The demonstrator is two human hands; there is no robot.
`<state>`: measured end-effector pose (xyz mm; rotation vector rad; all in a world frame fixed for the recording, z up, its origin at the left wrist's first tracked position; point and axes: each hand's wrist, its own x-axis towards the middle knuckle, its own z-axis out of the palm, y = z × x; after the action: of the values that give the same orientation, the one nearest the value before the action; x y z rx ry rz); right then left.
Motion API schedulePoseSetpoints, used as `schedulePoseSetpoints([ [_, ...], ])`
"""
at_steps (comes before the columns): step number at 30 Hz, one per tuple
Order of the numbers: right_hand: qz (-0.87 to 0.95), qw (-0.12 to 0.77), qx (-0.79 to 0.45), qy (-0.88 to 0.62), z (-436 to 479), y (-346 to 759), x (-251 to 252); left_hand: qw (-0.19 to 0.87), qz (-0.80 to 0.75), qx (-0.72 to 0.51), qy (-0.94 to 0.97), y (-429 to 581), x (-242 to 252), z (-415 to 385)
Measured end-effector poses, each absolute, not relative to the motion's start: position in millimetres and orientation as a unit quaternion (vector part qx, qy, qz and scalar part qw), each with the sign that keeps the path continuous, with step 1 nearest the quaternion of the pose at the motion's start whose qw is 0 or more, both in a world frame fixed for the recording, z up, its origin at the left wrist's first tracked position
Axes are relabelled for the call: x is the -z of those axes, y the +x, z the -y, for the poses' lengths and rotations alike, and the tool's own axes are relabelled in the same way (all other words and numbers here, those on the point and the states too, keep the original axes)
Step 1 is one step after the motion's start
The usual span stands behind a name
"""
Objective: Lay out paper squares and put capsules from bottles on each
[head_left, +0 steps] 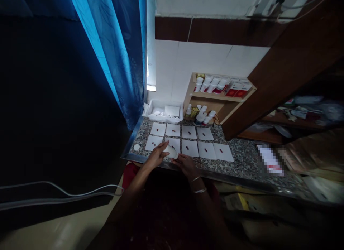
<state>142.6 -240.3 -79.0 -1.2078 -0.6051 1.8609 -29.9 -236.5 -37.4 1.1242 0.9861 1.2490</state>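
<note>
Nine paper squares (189, 144) with capsules (205, 150), granite worktop (242, 164), shelf (215, 95) behind, white bottle (171, 152) gripped in left hand (156, 156), fingers (163, 146) closed, right hand (186, 166) open beside.

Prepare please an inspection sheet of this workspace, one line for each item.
Surface: speckled granite counter with a metal front edge.
Job's things: nine white paper squares in two rows, with small dark red pills on them; white plastic bottle, tilted; round white lid.
Clutter: white tray holding paper pieces.
Hands: left hand grips the bottle; right hand, wearing bangles, is at the bottle's far end.
Cables: clear tubing at left, off the counter.
Surroundings: blue curtain, wooden shelf with white bottles, white tiled wall.
</note>
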Motion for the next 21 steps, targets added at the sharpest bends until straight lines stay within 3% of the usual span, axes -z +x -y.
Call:
schedulePoseSetpoints([
  [7,0.205,0.424,-0.765,-0.439,242,152,68,0.539,-0.450,-0.520,0.487,-33,54,234],
  [21,0.249,0.401,-0.732,-0.491,242,161,58,0.695,-0.353,-0.578,0.242,-14,93,247],
])
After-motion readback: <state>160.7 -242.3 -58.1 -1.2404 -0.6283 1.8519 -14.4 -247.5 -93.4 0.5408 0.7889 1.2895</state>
